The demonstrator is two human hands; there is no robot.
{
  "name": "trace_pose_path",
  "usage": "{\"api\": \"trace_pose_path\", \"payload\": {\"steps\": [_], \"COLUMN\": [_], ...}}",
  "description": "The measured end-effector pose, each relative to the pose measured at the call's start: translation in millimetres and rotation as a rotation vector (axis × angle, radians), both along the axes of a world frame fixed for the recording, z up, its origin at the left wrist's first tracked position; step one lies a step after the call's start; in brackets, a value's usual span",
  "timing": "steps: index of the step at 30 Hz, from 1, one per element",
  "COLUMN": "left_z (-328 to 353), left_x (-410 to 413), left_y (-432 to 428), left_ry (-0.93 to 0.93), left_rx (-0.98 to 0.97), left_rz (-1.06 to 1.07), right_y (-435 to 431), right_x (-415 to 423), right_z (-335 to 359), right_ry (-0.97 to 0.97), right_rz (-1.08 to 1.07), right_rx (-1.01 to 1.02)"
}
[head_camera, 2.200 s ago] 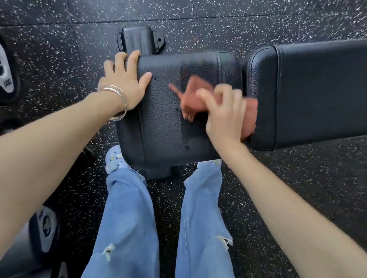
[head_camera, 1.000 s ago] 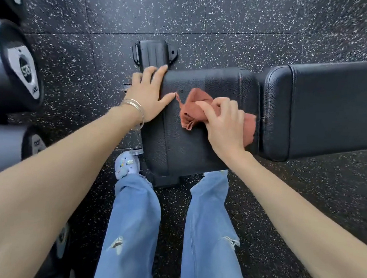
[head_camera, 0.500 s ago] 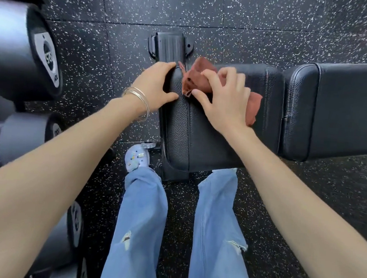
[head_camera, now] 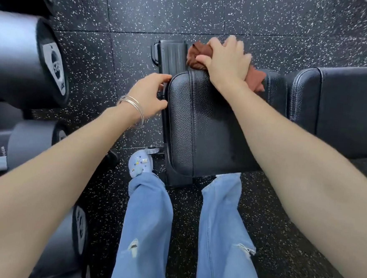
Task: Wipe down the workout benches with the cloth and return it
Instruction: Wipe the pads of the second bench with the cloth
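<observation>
We find the cloth (head_camera: 256, 81), a rust-brown rag crumpled into soft folds, at the far edge of the seat pad (head_camera: 201, 122). It is bunched under the right hand (head_camera: 226, 59), whose fingers curl over it and clutch it. One lobe pokes out left of the thumb, another right of the wrist. The left hand (head_camera: 147, 95) clasps the pad's left end, fingers hooked round the rim (thin bangles (head_camera: 132, 109) circle that wrist), and we take it to be bracing.

The bench runs left to right. The seat pad is in front of us and the long back pad (head_camera: 343, 102) lies just beside it on the right, with a narrow gap between them. So the stretch left to wipe, as we judge it, lies to the right of the cloth along the bench's long axis, and the right hand is the nearer one to it. Both pads are black, grained and faintly glossy. Dumbbells (head_camera: 31, 63) lie at the left on the speckled floor (head_camera: 208, 14).
</observation>
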State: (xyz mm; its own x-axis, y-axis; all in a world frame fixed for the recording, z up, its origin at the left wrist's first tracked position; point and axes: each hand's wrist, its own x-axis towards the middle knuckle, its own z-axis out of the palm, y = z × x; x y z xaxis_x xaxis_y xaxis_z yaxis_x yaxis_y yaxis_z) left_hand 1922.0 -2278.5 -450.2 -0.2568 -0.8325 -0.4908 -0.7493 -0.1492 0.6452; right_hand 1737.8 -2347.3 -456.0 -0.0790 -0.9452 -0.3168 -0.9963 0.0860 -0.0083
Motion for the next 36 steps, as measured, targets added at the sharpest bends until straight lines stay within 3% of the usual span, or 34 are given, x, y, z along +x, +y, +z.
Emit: {"api": "trace_pose_path", "payload": {"steps": [4,8,12,18,22,26,31,34,36], "left_z": [-3,-6,-10,-14,-12,-4,2,-1,-3], "left_x": [0,4,10,12,26,48,47,29,21], "left_y": [7,24,48,75,76,54,1,-26,-38], "left_ry": [-0.001,0.045,-0.09,-0.414,-0.541,-0.584,-0.601,-0.576,-0.556], "left_rx": [0.023,0.075,0.036,-0.168,-0.145,-0.132,-0.225,-0.274,-0.304], "left_rz": [0.038,-0.005,-0.139,-0.35,-0.295,-0.222,-0.343,-0.461,-0.504], "right_y": [29,100,152,67,52,147,255,223,176], "right_x": [-6,-1,6,40,59,47,27,33,49], "right_z": [6,21,30,14,8,20,22,21,18], "right_ry": [-0.031,-0.182,-0.241,-0.126,-0.06,-0.156,-0.167,-0.153,-0.155], "right_rz": [0.112,0.139,0.262,0.199,0.201,0.321,0.467,0.425,0.283], "right_rx": [-0.102,-0.179,-0.149,-0.181,-0.148,-0.224,-0.177,-0.227,-0.3]}}
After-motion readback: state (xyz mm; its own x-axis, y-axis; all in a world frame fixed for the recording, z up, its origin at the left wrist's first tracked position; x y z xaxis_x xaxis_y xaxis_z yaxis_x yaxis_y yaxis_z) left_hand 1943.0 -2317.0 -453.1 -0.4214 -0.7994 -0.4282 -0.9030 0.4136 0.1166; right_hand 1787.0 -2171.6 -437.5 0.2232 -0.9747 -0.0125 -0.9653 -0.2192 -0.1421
